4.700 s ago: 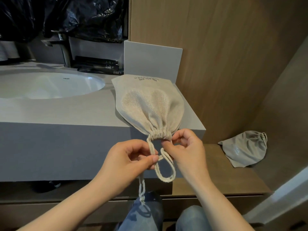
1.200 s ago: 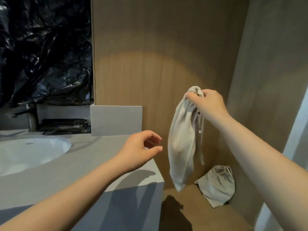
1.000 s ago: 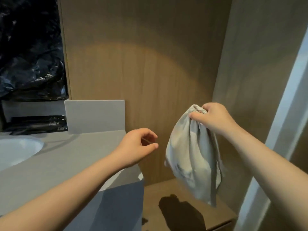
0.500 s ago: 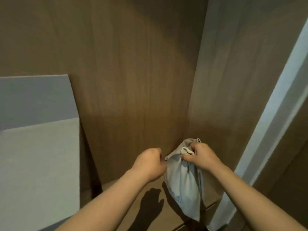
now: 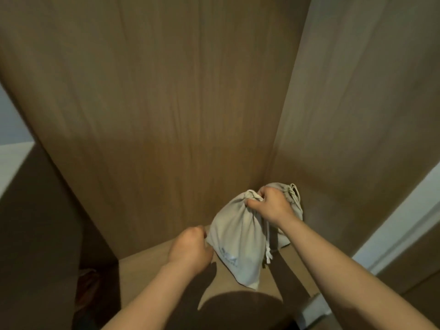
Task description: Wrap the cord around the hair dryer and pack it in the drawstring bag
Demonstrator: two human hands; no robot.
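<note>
The drawstring bag [image 5: 238, 236] hangs above the shelf [image 5: 147, 263], long axis slanting from its cinched neck down toward the person. The right hand [image 5: 270, 207] grips that neck; the left hand [image 5: 190, 248], loosely curled, sits at the bag's left edge, whether pinching cloth I cannot tell

No text can be read. The only marking is a small pale blue print [image 5: 229, 255] on the front of the beige drawstring bag [image 5: 238, 225] — low on the cloth, toward its bottom corner, and running at a slant. It looks like a short logo or a line or two of lettering, but it is blurred and creased with the fabric — none of its letters can be made out.
</note>
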